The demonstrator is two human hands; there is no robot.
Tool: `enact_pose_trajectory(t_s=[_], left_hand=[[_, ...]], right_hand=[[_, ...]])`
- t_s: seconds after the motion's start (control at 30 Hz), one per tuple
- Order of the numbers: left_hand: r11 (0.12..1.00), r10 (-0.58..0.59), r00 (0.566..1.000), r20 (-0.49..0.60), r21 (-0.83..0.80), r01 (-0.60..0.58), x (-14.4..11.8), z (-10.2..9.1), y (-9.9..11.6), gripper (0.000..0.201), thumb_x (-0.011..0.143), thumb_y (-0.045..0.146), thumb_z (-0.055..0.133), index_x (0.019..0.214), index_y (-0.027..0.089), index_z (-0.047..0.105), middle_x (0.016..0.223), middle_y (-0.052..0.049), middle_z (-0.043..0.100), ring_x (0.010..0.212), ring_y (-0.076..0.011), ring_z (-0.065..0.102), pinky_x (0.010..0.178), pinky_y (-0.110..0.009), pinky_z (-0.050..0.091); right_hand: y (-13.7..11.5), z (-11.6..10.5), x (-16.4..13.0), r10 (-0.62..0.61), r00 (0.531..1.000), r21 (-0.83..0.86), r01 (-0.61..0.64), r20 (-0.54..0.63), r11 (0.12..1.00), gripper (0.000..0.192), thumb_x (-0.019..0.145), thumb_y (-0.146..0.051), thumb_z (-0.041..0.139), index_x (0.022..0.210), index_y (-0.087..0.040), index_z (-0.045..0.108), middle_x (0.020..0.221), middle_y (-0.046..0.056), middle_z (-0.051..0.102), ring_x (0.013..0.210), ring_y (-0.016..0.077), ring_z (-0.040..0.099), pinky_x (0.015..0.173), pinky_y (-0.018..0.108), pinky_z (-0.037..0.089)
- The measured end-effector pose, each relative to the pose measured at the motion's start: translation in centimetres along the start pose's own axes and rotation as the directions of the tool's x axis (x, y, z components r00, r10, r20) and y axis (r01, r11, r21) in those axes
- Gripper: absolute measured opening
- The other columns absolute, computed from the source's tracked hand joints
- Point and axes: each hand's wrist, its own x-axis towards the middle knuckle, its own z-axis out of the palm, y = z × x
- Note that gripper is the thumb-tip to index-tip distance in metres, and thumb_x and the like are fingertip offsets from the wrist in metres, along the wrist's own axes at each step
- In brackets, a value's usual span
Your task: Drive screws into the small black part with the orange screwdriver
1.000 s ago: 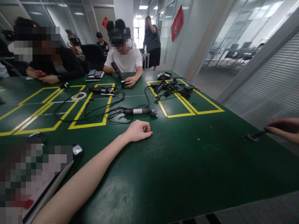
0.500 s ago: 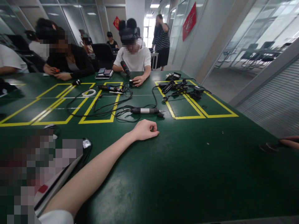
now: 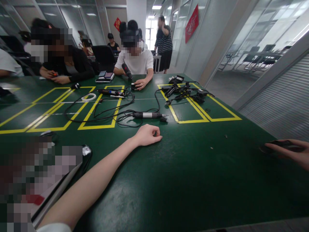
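My left hand (image 3: pixel 147 134) rests on the green table, its fingers loosely curled in toward the thumb, with nothing visible in them. Just beyond it lies a pen-shaped electric screwdriver (image 3: pixel 147 115), black with a silver band, its cable running left. At the right edge my right hand (image 3: pixel 293 151) is closed around a dark, flattish, rounded object (image 3: pixel 270 146) close to the tabletop. That object is blurred and partly covered by the fingers, so its kind does not show.
Tangled black cables and clamps (image 3: pixel 185 91) lie in yellow-taped rectangles. A second electric screwdriver (image 3: pixel 108 92) and a white ring (image 3: pixel 88 97) lie further left. A blurred-out flat item (image 3: pixel 55 183) borders my left forearm. Across the table a co-worker (image 3: pixel 136 61) holds a power screwdriver (image 3: pixel 126 71).
My right hand has come further into view from the right edge with the dark object, which has shifted slightly left. My left hand stays put. The view has turned slightly right.
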Motion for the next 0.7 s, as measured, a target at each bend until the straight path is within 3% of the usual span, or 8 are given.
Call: enact_pose_trajectory(t_s=[0.2, 0.37, 0.5, 0.63, 0.7], left_hand=[[1.0, -0.002, 1.0, -0.001, -0.001, 0.002, 0.0, 0.0, 0.0, 0.019, 0.083, 0.037, 0.071, 0.074, 0.02, 0.071, 0.06, 0.003, 0.057, 0.061, -0.0141, 0.053, 0.062, -0.027, 0.033], [1.0, 0.0, 1.0, -0.003, -0.003, 0.0, 0.0, 0.0, 0.1, 0.021, 0.083, 0.039, 0.071, 0.074, 0.02, 0.071, 0.06, 0.003, 0.056, 0.06, -0.0137, 0.052, 0.062, -0.027, 0.032], [1.0, -0.002, 1.0, -0.008, -0.005, 0.002, 0.0, 0.0, 0.2, 0.021, 0.083, 0.038, 0.071, 0.074, 0.02, 0.071, 0.06, 0.004, 0.056, 0.059, -0.0129, 0.051, 0.062, -0.027, 0.032], [1.0, -0.005, 1.0, -0.011, -0.006, 0.005, 0.0, 0.0, 0.2, 0.021, 0.083, 0.038, 0.07, 0.073, 0.02, 0.071, 0.058, 0.003, 0.055, 0.059, -0.0133, 0.051, 0.061, -0.027, 0.031], [1.0, -0.004, 1.0, -0.01, -0.007, 0.004, 0.0, 0.0, 0.2, 0.021, 0.083, 0.038, 0.07, 0.074, 0.02, 0.072, 0.058, 0.003, 0.055, 0.059, -0.0136, 0.051, 0.061, -0.027, 0.032]], right_hand=[[-1.6, 1.5, -2.5, 0.092, 0.978, 0.014, -0.091, -0.187, 0.996, 0.04, 0.052, -0.071, 0.07, 0.055, -0.035, 0.052, 0.058, 0.013, 0.066, 0.055, 0.0376, 0.059, 0.05, 0.051, 0.046], [-1.7, 2.8, -4.2, 0.14, 0.948, 0.161, -0.097, -0.284, 0.982, 0.04, 0.056, -0.069, 0.071, 0.068, -0.036, 0.054, 0.069, 0.011, 0.07, 0.07, 0.0445, 0.069, 0.06, 0.059, 0.055], [-2.5, 3.4, -5.0, 0.173, 0.943, 0.224, -0.109, -0.285, 0.968, 0.045, 0.054, -0.071, 0.074, 0.072, -0.035, 0.054, 0.069, 0.012, 0.07, 0.08, 0.0494, 0.073, 0.072, 0.065, 0.061], [-2.6, 3.5, -4.9, 0.17, 0.949, 0.227, -0.11, -0.266, 0.968, 0.051, 0.054, -0.074, 0.075, 0.083, -0.033, 0.065, 0.072, 0.013, 0.072, 0.077, 0.0492, 0.073, 0.064, 0.065, 0.062], [-2.4, 3.2, -4.8, 0.069, 0.968, 0.134, -0.037, -0.241, 0.99, 0.054, 0.063, -0.075, 0.071, 0.095, -0.031, 0.069, 0.074, 0.014, 0.073, 0.072, 0.0456, 0.074, 0.06, 0.06, 0.063]])
